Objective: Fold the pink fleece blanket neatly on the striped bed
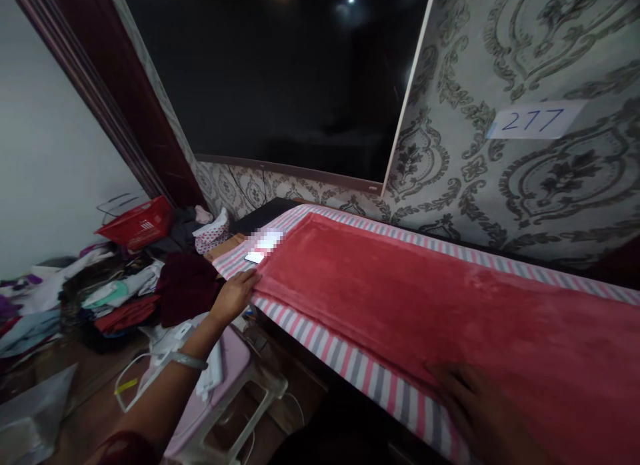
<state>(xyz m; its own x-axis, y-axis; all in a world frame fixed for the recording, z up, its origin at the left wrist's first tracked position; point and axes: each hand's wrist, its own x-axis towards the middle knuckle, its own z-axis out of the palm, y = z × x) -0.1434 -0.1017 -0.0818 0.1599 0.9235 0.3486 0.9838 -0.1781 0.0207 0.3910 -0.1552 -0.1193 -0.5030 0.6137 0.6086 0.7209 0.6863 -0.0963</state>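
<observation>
A long, rectangular red plush cloth [380, 285] lies flat at four o'clock from the middle of the view, its long axis running roughly from ten o'clock to four o'clock. Its narrower-looking short end faces ten o'clock; the other end runs out of view past four o'clock. A raised border follows the visible edges.

Beneath it is a cloth-covered surface striped in pink, grey and white [360, 371], showing along both long sides. At nine o'clock, just beside the short end, lies a flat, brightly lit object [256, 257], partly pixelated.

At twelve o'clock a large black screen [290, 71] hangs before grey-patterned wallpaper [470, 171]; at two o'clock a white paper label [537, 120] reads 277. A red basket [137, 225] stands at nine o'clock, near heaped clothes [120, 291]. A pale pink plastic stool [230, 351] is at seven o'clock.

The left hand [237, 295], at eight o'clock, is partly curled, fingertips touching the red cloth's corner; whether it grips cannot be told. The right hand [465, 391], between four and five o'clock, is at the near edge, fingers bent; shadow hides how far it is closed.
</observation>
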